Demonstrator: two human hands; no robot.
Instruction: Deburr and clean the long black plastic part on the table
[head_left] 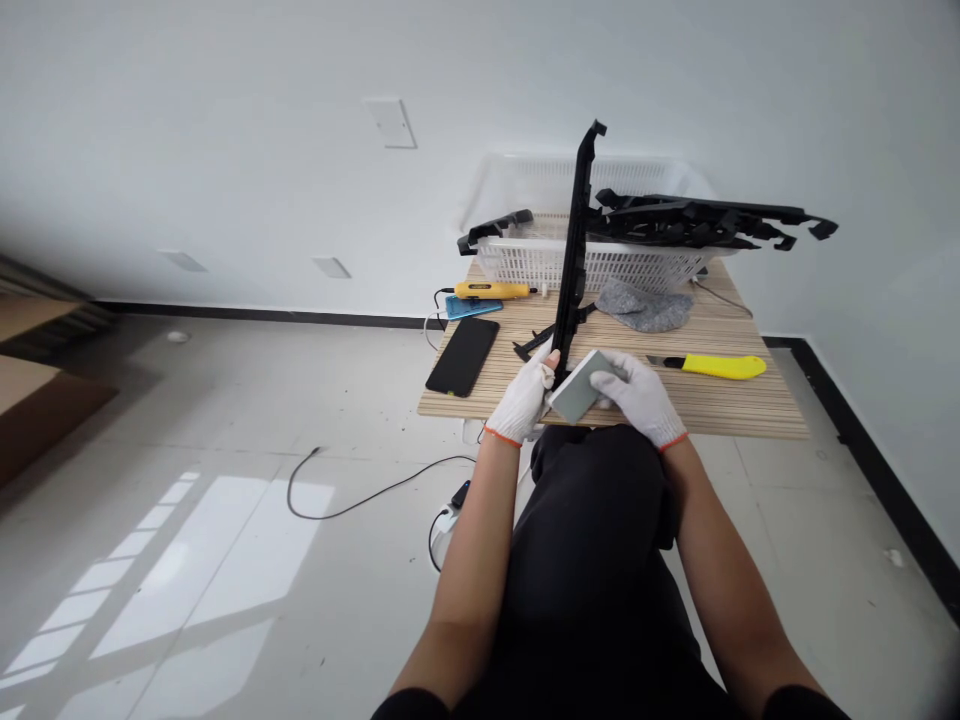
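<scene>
My left hand (523, 397), in a white knit glove with a bare thumb tip, is closed around the lower end of a long black plastic strip (576, 240). The strip stands nearly upright, its hooked top rising above the basket. In my gloved right hand (641, 393) is a flat grey-green sanding pad (580, 388) with a pale edge, pinched between thumb and fingers. The pad lies against or very close to the strip's lower end; exact contact is hidden. Behind the strip lies a black caliper (541, 342) on the wooden table.
A white basket (517, 262) holds more black strips (690, 220), overhanging its right side. On the striped table (757, 412) lie a phone (463, 356), a yellow corded tool (493, 290), a grey cloth (645, 305) and a yellow utility knife (724, 367). A cable (375, 500) crosses the floor.
</scene>
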